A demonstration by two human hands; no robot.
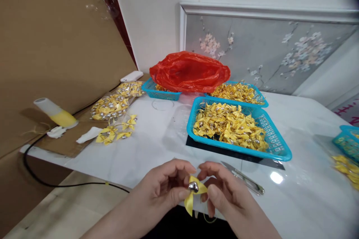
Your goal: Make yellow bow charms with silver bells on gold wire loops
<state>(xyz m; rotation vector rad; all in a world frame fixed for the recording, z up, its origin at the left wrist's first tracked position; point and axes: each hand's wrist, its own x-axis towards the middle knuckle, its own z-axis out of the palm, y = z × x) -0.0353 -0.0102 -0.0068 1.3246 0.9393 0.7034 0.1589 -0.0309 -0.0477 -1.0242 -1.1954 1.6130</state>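
Observation:
A yellow ribbon bow [190, 203] with a silver jingle bell [193, 186] at its middle is held over the table's front edge. My left hand [168, 185] pinches it from the left, thumb beside the bell. From the right, my right hand [221, 186] grips a ribbon tip between thumb and fingers. A thin yellow cord [209, 219] hangs below the right fingers. Just behind my right hand lies a folding knife [248, 182], its blade out. Beyond it, a blue basket [280, 149] holds many yellow bows with bells.
A red plastic bag [189, 71] rests between two more blue baskets at the back. On the left are bagged bows [109, 107], loose bows [106, 136], a white-and-yellow cylinder [57, 114] and a black cable [56, 185]. More bows [346, 168] lie at the right edge.

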